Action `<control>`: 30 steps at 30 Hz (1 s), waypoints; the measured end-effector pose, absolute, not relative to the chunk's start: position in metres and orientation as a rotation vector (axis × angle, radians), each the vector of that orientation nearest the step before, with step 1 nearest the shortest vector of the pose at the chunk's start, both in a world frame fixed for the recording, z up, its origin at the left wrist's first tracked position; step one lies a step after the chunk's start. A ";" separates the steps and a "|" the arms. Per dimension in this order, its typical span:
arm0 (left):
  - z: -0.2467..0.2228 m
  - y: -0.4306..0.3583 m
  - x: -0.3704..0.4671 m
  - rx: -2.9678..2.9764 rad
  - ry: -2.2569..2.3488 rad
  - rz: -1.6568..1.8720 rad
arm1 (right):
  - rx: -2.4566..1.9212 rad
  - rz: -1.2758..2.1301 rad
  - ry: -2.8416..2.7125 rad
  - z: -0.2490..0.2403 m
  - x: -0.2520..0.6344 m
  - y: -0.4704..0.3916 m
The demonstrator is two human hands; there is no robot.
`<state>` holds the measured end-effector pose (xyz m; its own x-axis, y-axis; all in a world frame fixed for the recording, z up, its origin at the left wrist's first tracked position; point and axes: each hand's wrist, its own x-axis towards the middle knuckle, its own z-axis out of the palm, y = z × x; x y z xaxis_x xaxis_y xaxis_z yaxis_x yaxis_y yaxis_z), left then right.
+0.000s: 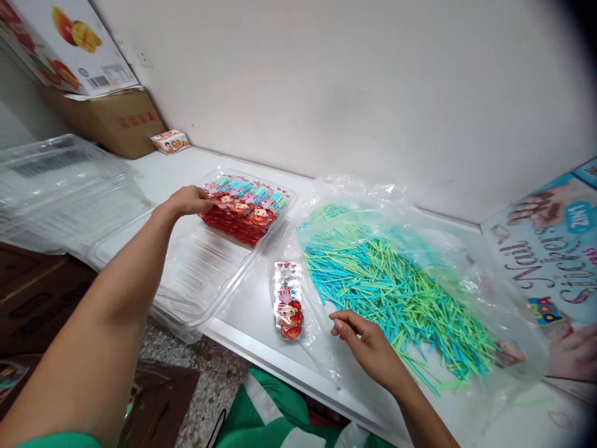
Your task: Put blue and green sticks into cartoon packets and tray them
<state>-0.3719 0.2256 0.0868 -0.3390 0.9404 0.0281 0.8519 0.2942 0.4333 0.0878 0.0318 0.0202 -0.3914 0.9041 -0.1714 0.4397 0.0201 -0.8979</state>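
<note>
My left hand (189, 200) reaches over a clear plastic tray (288, 202), its fingers closed at the left end of a row of printed packets (240, 208). These packets show a red-haired cartoon figure, and blue and green sticks are visible inside them. More flat clear printed packets (288, 302) lie on the table before me, apparently stacked. To their right my right hand (361, 342) hovers with fingers loosely bent and partly apart, nothing visible in them. Beside it a heap of thin blue and green sticks (387, 280) spills from a clear plastic bag (443, 249).
Clear plastic trays and lids (60, 186) pile up at the left. Behind them stand a brown carton (112, 121) with a fruit-printed box (79, 43) on top, and a small printed box (171, 142). A nail-sticker box (550, 249) borders the right side, and a white wall the back.
</note>
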 end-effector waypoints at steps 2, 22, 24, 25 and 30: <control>0.087 0.224 -0.373 1.713 2.393 0.244 | -1.368 1.347 -1.862 0.021 0.087 0.030; 0.109 0.101 -0.185 1.699 1.545 1.246 | -1.528 0.874 -2.190 -0.006 0.043 0.050; 0.089 0.069 -0.154 1.636 1.431 1.099 | -1.530 0.874 -2.193 -0.008 0.046 0.044; 0.075 0.058 -0.142 1.601 1.449 1.044 | -1.527 0.875 -2.193 -0.007 0.049 0.040; -0.004 0.051 -0.125 1.517 2.162 0.772 | -1.528 0.839 -2.174 -0.001 0.075 0.013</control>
<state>-0.1255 0.0513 -0.0042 -0.3400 0.9404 -0.0014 0.7270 0.2638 0.6339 0.0749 0.0133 -0.0011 -0.3548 0.9337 -0.0488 0.7245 0.2415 -0.6455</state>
